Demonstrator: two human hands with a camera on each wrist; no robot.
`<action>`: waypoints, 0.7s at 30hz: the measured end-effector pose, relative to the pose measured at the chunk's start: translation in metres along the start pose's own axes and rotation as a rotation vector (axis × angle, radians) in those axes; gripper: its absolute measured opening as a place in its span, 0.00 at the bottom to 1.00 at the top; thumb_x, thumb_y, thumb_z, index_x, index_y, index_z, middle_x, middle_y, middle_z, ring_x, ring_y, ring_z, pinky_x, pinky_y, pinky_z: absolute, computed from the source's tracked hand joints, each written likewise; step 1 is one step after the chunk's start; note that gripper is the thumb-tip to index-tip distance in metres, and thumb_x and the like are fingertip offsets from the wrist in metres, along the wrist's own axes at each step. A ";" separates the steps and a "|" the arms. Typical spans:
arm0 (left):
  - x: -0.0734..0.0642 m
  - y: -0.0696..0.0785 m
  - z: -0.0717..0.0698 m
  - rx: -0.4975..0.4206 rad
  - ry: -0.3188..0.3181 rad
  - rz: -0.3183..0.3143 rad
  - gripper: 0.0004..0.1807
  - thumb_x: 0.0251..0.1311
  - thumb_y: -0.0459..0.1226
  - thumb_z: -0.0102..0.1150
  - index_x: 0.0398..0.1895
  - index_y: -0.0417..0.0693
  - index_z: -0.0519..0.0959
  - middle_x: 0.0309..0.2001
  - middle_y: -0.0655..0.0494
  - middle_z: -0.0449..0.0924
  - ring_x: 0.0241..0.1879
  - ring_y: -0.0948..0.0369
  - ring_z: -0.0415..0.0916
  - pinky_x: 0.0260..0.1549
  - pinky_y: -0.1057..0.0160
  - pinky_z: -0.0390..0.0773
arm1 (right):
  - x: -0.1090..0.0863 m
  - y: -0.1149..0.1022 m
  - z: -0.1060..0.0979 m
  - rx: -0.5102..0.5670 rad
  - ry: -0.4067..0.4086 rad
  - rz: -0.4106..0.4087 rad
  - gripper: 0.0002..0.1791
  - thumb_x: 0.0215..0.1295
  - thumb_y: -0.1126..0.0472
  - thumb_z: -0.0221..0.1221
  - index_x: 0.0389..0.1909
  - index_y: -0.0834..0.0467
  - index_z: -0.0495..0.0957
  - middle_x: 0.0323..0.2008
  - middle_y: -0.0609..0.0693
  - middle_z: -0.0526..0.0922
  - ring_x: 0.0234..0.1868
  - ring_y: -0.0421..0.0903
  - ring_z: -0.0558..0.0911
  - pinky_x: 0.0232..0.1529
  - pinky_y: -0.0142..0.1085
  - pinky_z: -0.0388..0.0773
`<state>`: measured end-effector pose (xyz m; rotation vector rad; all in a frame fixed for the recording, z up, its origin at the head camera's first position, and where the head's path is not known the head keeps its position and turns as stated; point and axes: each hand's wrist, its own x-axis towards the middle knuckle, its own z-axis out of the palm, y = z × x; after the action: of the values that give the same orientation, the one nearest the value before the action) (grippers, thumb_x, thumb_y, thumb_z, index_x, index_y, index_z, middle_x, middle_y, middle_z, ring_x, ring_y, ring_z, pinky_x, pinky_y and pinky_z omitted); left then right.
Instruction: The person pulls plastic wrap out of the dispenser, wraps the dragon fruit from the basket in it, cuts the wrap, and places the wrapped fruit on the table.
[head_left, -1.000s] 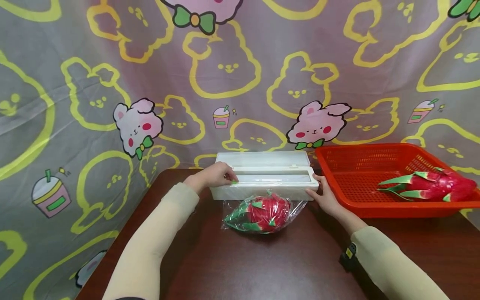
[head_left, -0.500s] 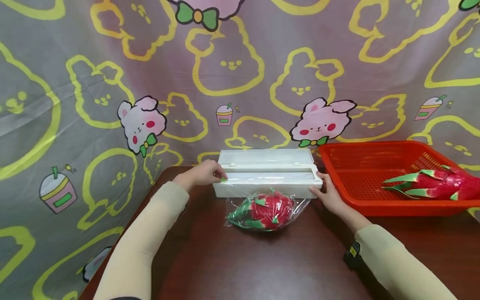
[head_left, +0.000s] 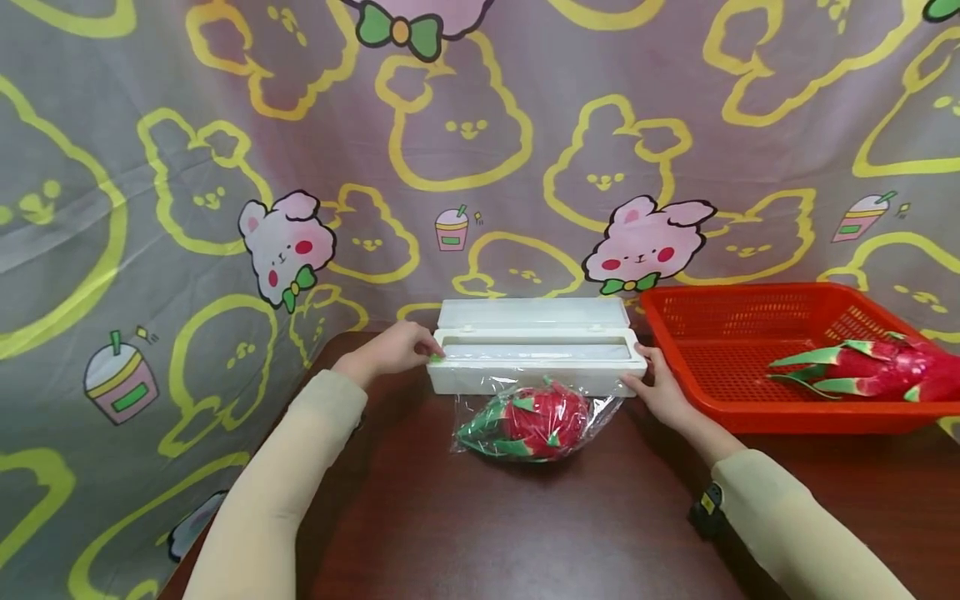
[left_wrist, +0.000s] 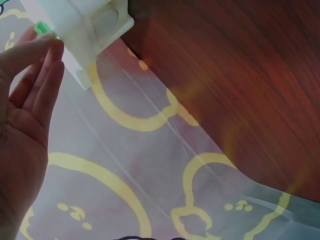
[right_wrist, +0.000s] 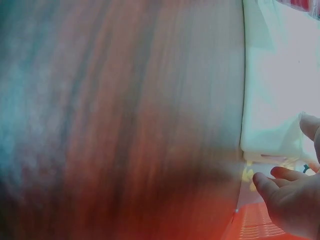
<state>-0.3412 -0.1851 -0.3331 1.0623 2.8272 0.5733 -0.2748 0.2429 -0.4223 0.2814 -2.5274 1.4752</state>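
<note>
A white cling film dispenser (head_left: 536, 381) stands with its lid raised, and a roll of film shows through its slot. At its front left corner my left hand (head_left: 395, 346) pinches a small green slider (left_wrist: 44, 29) between thumb and fingertips. My right hand (head_left: 660, 387) grips the dispenser's right end, thumb on the front face; the right wrist view shows that thumb on the white wall (right_wrist: 280, 85). In front lies a red dragon fruit (head_left: 543, 421) with green scales, under clear film (head_left: 600, 412) that runs up to the dispenser's front edge.
To the right, a red plastic basket (head_left: 720, 408) stands close beside the dispenser with another dragon fruit (head_left: 873, 369) in it. Behind the dark wooden table (head_left: 517, 533) hangs a patterned curtain (head_left: 502, 125).
My left hand has slid left along the dispenser's front edge with the green slider, to the left corner. My right hand keeps its grip on the right end. The head view has shifted slightly.
</note>
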 end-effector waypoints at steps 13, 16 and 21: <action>0.001 0.002 0.006 -0.080 0.042 -0.115 0.08 0.57 0.29 0.62 0.38 0.44 0.87 0.33 0.57 0.84 0.34 0.61 0.78 0.37 0.60 0.78 | -0.001 -0.008 -0.003 -0.101 0.006 0.006 0.34 0.66 0.69 0.59 0.66 0.76 0.53 0.64 0.76 0.59 0.65 0.69 0.60 0.65 0.60 0.52; -0.001 0.002 0.011 -0.095 0.090 -0.159 0.06 0.59 0.33 0.64 0.38 0.45 0.87 0.34 0.58 0.83 0.35 0.61 0.77 0.38 0.59 0.78 | -0.003 -0.009 -0.002 -0.107 0.010 0.016 0.35 0.66 0.69 0.59 0.66 0.76 0.53 0.63 0.76 0.59 0.64 0.69 0.60 0.65 0.60 0.53; -0.003 0.009 0.022 -0.079 0.201 -0.143 0.10 0.61 0.39 0.65 0.43 0.46 0.85 0.38 0.56 0.81 0.35 0.58 0.75 0.38 0.57 0.75 | -0.003 -0.011 0.001 -0.129 0.059 -0.010 0.32 0.65 0.70 0.60 0.64 0.75 0.57 0.62 0.77 0.62 0.63 0.70 0.62 0.64 0.59 0.55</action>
<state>-0.3293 -0.1740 -0.3503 0.8243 2.9894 0.8116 -0.2696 0.2374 -0.4143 0.2263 -2.5564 1.2905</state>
